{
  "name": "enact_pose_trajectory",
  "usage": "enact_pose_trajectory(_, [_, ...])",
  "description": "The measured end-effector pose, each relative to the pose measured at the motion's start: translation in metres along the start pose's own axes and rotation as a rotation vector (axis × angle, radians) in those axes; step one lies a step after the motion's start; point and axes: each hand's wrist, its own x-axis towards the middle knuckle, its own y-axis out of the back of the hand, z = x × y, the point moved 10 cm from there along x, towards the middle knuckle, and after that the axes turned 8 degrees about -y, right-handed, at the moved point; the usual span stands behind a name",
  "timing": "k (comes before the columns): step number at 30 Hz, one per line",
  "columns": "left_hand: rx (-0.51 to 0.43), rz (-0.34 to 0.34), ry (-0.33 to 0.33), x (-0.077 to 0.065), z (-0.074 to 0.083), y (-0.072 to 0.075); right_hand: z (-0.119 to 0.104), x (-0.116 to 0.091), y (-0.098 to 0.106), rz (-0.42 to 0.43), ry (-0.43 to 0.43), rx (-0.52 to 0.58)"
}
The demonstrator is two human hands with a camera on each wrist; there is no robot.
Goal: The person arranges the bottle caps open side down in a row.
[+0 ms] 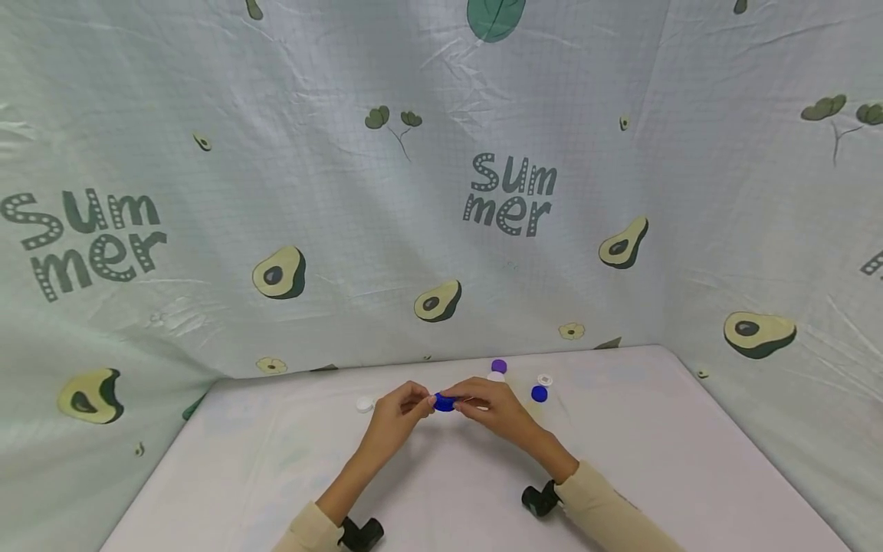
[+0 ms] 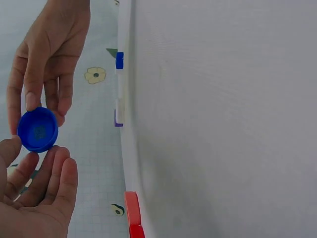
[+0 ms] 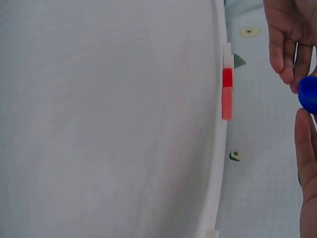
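Pinched by left hand (image 1: 397, 408) and right hand (image 1: 497, 402), a round blue plastic cap (image 2: 38, 129) was held aloft, dial centre! With one fingertip slackened, it could be dropped, rolled towards the flat blue plastic disc (image 1: 539, 394) at three o'clock.

The word "summer" (image 1: 510, 195), split "sum" over "mer", stands twice on the cloth backdrop (image 1: 372, 230): above and slightly right of the fingers (image 1: 477, 386), and well to their left. Cut-off lettering (image 1: 873, 264) far right of them is unreadable.
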Motion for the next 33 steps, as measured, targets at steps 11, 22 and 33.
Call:
enact_pose_trajectory(11, [0.039, 0.03, 0.024, -0.021, -0.003, 0.026, -0.002, 0.012, -0.033, -0.004, -0.199, 0.088])
enact_pose_trajectory(22, [0.114, 0.067, 0.054, -0.043, -0.016, 0.066, -0.007, 0.033, -0.076, -0.008, -0.265, 0.062])
enact_pose_trajectory(33, [0.22, 0.1, 0.063, -0.047, -0.019, 0.096, -0.006, 0.051, -0.102, -0.011, -0.309, 0.045])
